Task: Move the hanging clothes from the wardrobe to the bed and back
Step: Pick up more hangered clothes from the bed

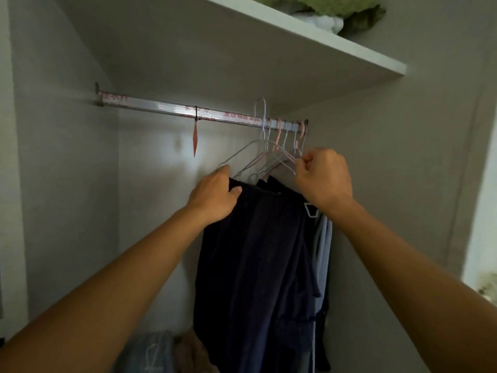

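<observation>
Wardrobe (67, 211) interior, grey walls, fills the view. White shelf (309, 30) across the top, green bundle (336, 9) on it. Metal rail (166, 107) runs left to right under the shelf, printed red characters on it, red tag (195, 138) tied on and hanging down mid-rail. Dark navy garment (255, 265) hangs at the rail's right end, a grey garment (322, 246) just behind it on the right. Cluster of wire hangers (269, 154), pale pink, blue and grey, hooked on the rail's right end; one hook sits lifted above the rail. Left hand (215, 195) grips the navy garment's top edge, thumb over the cloth, fingers curled behind. Right hand (324, 179) is closed, fingers pinching a hanger wire near the hooks. Blurry bundles (156, 351) on the wardrobe floor, cannot tell what.
</observation>
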A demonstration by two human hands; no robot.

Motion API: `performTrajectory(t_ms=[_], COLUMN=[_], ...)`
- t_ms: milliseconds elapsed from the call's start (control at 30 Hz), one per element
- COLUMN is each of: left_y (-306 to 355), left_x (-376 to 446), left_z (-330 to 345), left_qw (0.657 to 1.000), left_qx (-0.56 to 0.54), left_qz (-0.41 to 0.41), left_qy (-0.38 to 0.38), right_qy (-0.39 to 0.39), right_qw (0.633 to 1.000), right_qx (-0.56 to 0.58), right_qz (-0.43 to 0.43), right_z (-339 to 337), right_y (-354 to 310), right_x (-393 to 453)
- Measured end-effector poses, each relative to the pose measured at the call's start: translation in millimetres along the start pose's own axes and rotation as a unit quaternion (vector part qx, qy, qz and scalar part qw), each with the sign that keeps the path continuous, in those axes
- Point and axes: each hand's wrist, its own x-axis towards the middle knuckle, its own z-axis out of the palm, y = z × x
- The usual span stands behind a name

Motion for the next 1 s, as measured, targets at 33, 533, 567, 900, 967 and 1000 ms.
performTrajectory(t_ms=[33,533,567,900,967,1000], left_y=[1,55,63,145,167,179], left_x=[0,-14,-17,-75,-96,-107], left_z=[2,38,40,58,61,62], left_qw=[1.000,0.996,0.995,0.966,0.956,0.952], left_qx=[-0.006,-0.053,-0.062,-0.215,-0.256,-0.272], left_qz=[0.001,0.056,0.058,0.102,0.107,0.107], left_qy=[0.002,0.033,0.045,0.100,0.094,0.092], right_qy=[0.005,0.012,0.014,-0.056,-0.059,-0.054], right_qw=[1.000,0.998,0.998,0.994,0.993,0.992], right_qx=[-0.001,-0.057,-0.057,-0.076,-0.073,-0.072], right_qz=[0.004,-0.007,-0.007,0.062,0.078,0.087], right_z=[-5,-99,-107,-213,-237,-249], right_y=[2,53,55,80,85,87], right_x=[-5,-88,-93,-157,-171,-179])
